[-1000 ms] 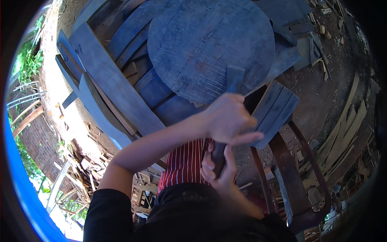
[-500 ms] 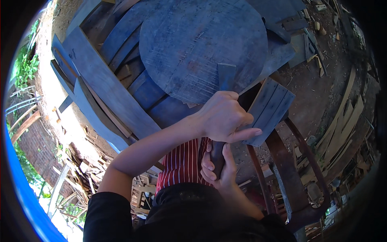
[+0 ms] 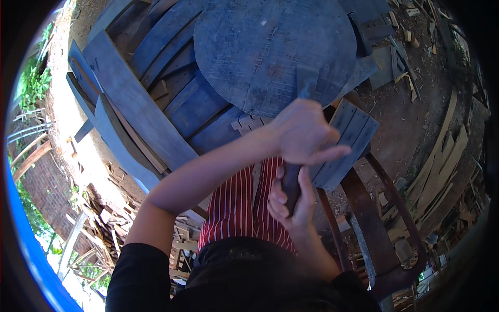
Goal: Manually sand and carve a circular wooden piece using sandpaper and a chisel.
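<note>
A large round wooden board [image 3: 260,62], dark bluish-grey with scratch lines across it, lies in front of me. Over its near right part extends a broad flat-bladed tool [image 3: 307,78], like a wide chisel or scraper. My left hand [image 3: 306,135] is closed around its upper part in a fist, the thumb pointing right; the hand is slightly blurred. Below it, my right hand [image 3: 296,203] wraps the thick dark handle. The left fist hides the middle of the tool, and I cannot tell whether the blade's edge touches the board.
Long planks [image 3: 135,96] and curved wooden pieces [image 3: 127,143] lie at the left. A slatted wooden piece [image 3: 348,143] sits right of my hands, near a dark reddish-brown wooden chair [image 3: 369,223]. Wood scraps [image 3: 106,223] are heaped at lower left; long offcuts [image 3: 442,161] lie at far right.
Both hands and the tool have moved forward and slightly right, the blade reaching farther over the board. The round board also appears shifted up and right in the view.
</note>
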Demonstrator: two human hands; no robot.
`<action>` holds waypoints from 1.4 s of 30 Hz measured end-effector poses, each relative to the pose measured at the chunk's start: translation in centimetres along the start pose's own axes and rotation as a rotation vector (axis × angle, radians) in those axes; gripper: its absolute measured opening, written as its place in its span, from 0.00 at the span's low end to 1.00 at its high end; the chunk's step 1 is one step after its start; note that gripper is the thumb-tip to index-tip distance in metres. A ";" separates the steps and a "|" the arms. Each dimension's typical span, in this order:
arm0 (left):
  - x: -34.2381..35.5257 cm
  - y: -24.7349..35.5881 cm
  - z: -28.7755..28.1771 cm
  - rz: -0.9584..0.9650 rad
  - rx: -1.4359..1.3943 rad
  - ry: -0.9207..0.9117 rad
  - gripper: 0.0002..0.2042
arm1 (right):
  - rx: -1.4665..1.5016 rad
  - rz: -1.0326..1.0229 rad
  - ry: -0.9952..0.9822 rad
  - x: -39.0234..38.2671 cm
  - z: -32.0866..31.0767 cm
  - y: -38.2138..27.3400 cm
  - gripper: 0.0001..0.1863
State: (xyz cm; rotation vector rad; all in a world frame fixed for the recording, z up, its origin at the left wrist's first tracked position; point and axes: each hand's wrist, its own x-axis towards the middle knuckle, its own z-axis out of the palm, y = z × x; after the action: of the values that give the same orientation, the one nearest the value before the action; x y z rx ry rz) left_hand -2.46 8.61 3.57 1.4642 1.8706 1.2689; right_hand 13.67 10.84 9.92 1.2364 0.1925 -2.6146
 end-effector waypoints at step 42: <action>-4.0 -0.2 -4.8 0.184 0.315 0.378 0.18 | -0.642 0.053 0.019 -1.0 -2.6 -4.3 0.19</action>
State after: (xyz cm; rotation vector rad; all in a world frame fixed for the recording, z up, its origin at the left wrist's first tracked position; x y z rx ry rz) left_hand -4.99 3.01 4.96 1.6805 2.3116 1.4705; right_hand 15.00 15.69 9.12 1.0058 0.9020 -2.2122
